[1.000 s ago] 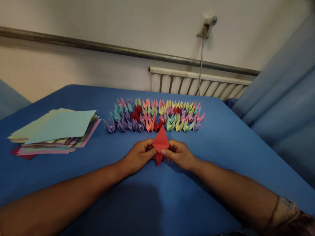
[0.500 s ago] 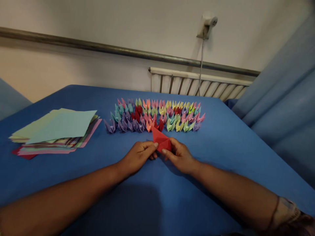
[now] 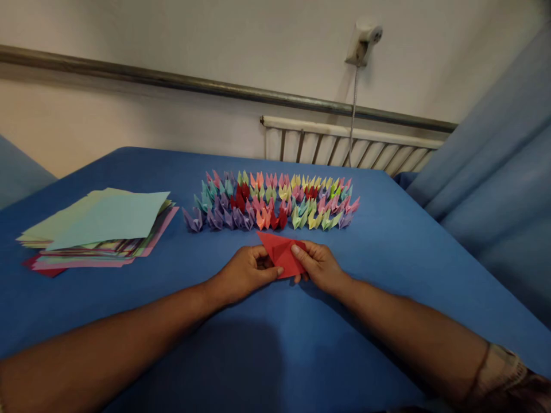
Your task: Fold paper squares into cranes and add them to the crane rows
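A pale wall (image 3: 129,28) stands behind a blue worktop (image 3: 404,246). At the far left edge is a patch of light blue (image 3: 17,172), and a metal rail (image 3: 172,80) slants down across the wall to the right. Beneath its right part sits a white slatted panel (image 3: 310,127); a cord (image 3: 354,94) hangs past it from a wall socket (image 3: 358,43). A blue curtain (image 3: 495,149) closes off the right side.

On the left lies an uneven stack of coloured paper (image 3: 107,215), pale blue on top, a red corner jutting out at the bottom. Close rows of small folded paper birds (image 3: 270,195), in purple, teal, pink, red, yellow and green, stand near the middle. Just in front of them, the left hand (image 3: 245,272) pinches the lower left edge of a red folded paper (image 3: 282,249), pointed at its upper left, flat-faced and creased. The right hand (image 3: 325,267) grips its right side, thumb pressed on the face.
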Demonstrator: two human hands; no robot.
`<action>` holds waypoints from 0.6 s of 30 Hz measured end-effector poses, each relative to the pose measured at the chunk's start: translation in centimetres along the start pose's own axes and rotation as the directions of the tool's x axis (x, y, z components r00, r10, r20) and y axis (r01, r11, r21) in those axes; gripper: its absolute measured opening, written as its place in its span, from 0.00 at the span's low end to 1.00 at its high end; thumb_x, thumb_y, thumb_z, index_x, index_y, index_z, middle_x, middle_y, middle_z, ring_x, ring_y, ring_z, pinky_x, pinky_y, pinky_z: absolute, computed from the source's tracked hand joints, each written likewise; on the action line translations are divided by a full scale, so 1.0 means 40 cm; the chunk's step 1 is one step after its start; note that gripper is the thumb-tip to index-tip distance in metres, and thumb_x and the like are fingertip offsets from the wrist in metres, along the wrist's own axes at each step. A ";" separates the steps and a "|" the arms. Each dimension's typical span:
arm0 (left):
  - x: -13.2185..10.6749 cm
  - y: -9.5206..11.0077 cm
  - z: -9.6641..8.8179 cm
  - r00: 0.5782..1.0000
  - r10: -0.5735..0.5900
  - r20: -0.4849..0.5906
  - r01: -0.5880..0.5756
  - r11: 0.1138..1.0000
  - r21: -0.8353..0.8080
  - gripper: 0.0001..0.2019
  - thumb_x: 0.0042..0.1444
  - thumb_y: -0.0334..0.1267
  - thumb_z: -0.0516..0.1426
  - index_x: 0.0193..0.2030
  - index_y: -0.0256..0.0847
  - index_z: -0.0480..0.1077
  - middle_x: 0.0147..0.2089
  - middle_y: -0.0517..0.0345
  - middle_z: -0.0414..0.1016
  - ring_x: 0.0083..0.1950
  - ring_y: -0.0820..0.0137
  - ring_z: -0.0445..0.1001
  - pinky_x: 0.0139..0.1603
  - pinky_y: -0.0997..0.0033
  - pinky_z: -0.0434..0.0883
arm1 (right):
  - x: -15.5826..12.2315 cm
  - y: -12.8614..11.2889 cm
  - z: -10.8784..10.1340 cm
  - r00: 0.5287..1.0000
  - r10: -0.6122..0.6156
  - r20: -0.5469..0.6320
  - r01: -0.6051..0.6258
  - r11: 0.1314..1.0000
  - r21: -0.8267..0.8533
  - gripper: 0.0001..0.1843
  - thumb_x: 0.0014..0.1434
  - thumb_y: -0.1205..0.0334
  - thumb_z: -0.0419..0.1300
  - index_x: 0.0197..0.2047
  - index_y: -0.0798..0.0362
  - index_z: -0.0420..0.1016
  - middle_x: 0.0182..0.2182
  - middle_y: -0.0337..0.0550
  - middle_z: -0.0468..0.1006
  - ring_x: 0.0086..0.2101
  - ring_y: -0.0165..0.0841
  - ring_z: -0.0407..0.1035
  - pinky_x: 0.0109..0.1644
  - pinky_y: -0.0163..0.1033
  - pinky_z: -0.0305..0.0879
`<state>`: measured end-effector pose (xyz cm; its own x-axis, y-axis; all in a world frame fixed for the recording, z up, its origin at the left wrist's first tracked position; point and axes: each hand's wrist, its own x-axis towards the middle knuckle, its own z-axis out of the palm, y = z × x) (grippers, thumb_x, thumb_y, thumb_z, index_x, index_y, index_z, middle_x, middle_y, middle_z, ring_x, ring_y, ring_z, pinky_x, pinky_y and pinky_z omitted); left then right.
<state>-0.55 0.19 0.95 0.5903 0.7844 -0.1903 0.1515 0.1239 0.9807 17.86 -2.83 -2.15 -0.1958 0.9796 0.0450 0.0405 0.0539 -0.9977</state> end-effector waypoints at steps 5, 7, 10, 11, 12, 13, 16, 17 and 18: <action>-0.004 0.006 0.002 0.999 0.008 -0.044 -0.011 0.998 -0.064 0.12 0.48 0.43 0.66 0.36 0.37 0.77 0.33 0.57 0.80 0.33 0.72 0.76 0.36 0.75 0.72 | 0.001 -0.001 0.006 0.998 0.061 -0.020 -0.060 0.996 0.059 0.25 0.57 0.38 0.59 0.33 0.55 0.73 0.16 0.34 0.71 0.14 0.24 0.60 0.17 0.30 0.56; -0.006 0.009 -0.003 0.998 -0.042 -0.054 0.036 0.993 -0.108 0.13 0.52 0.46 0.64 0.37 0.37 0.77 0.32 0.56 0.80 0.29 0.74 0.74 0.29 0.78 0.71 | -0.003 -0.006 0.007 0.998 0.066 0.004 -0.066 0.996 0.065 0.26 0.56 0.37 0.59 0.31 0.55 0.74 0.18 0.35 0.72 0.16 0.24 0.62 0.19 0.31 0.59; -0.010 0.012 -0.010 0.988 -0.154 0.005 0.149 0.954 -0.258 0.14 0.56 0.46 0.63 0.43 0.37 0.77 0.35 0.55 0.80 0.32 0.72 0.76 0.27 0.80 0.73 | -0.004 -0.016 0.001 0.999 0.043 0.029 -0.045 0.998 0.055 0.29 0.60 0.35 0.54 0.28 0.55 0.73 0.17 0.36 0.72 0.17 0.25 0.63 0.21 0.32 0.59; -0.011 0.013 -0.012 0.984 -0.175 0.015 0.171 0.935 -0.310 0.14 0.56 0.44 0.63 0.44 0.38 0.77 0.37 0.55 0.81 0.34 0.71 0.77 0.29 0.80 0.74 | -0.003 -0.018 -0.003 0.999 0.036 0.024 -0.038 0.998 0.058 0.30 0.61 0.35 0.52 0.27 0.55 0.72 0.16 0.36 0.72 0.17 0.25 0.63 0.21 0.32 0.58; -0.011 0.014 -0.013 0.982 -0.188 0.013 0.180 0.918 -0.354 0.13 0.56 0.42 0.63 0.45 0.38 0.77 0.38 0.54 0.81 0.36 0.70 0.78 0.30 0.80 0.75 | -0.001 -0.020 -0.007 0.999 0.032 0.014 -0.033 0.997 0.069 0.30 0.61 0.34 0.52 0.26 0.54 0.71 0.16 0.37 0.72 0.16 0.26 0.63 0.21 0.32 0.58; -0.010 0.015 -0.014 0.981 -0.194 -0.002 0.178 0.904 -0.389 0.12 0.56 0.41 0.63 0.45 0.37 0.77 0.38 0.54 0.81 0.37 0.70 0.79 0.32 0.80 0.76 | 0.002 -0.020 -0.010 1.000 0.031 0.000 -0.031 0.996 0.089 0.30 0.61 0.34 0.52 0.27 0.54 0.71 0.16 0.37 0.73 0.16 0.26 0.63 0.21 0.32 0.58; -0.004 0.019 -0.015 0.975 -0.201 -0.092 0.139 0.883 -0.449 0.10 0.56 0.35 0.63 0.44 0.35 0.77 0.39 0.51 0.81 0.37 0.71 0.79 0.35 0.80 0.78 | 0.008 -0.015 -0.016 0.999 0.043 -0.020 -0.039 0.982 0.186 0.30 0.59 0.33 0.53 0.29 0.55 0.71 0.17 0.37 0.74 0.17 0.27 0.66 0.21 0.32 0.60; -0.002 0.020 -0.016 0.971 -0.200 -0.133 0.119 0.881 -0.458 0.09 0.56 0.34 0.63 0.44 0.35 0.77 0.38 0.51 0.81 0.36 0.71 0.79 0.34 0.80 0.78 | 0.009 -0.012 -0.016 0.999 0.049 -0.021 -0.043 0.975 0.220 0.30 0.59 0.33 0.53 0.31 0.55 0.71 0.18 0.38 0.75 0.17 0.27 0.67 0.21 0.31 0.60; 0.001 0.022 -0.016 0.966 -0.194 -0.169 0.095 0.879 -0.467 0.09 0.56 0.34 0.63 0.43 0.34 0.77 0.38 0.51 0.81 0.35 0.72 0.79 0.34 0.79 0.78 | 0.010 -0.011 -0.017 0.998 0.054 -0.020 -0.047 0.967 0.250 0.29 0.58 0.34 0.54 0.32 0.55 0.72 0.20 0.39 0.76 0.18 0.27 0.69 0.21 0.31 0.61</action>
<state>-0.92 0.72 1.83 0.4075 0.8365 -0.3664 -0.1806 0.4671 0.8656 18.42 -2.35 -1.68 -0.1733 0.9848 -0.0079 -0.1969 -0.0425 -0.9795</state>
